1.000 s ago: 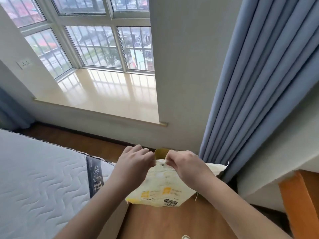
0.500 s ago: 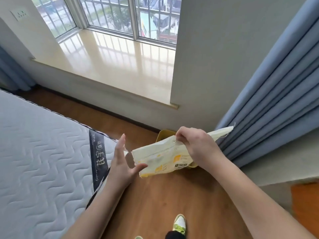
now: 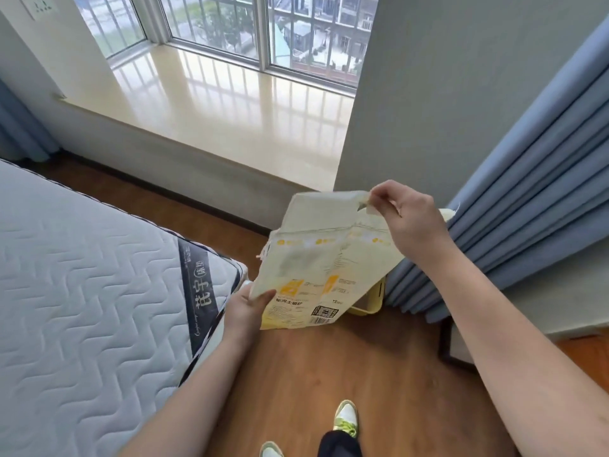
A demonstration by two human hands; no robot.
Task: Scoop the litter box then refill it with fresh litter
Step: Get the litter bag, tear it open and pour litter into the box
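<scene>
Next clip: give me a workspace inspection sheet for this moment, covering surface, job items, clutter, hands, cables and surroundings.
Surface: wooden floor, bare where visible.
Job's things: pale yellow litter bag held up in the air; yellow litter box on the floor behind it, mostly hidden, contents not visible.
Clutter: dark frame on the floor at right.
Hands: left hand grips the bag's lower corner; right hand pinches its top edge.
Cables: nothing seen.
Surroundings: mattress at left, window sill ahead, blue curtain at right, shoes below.
</scene>
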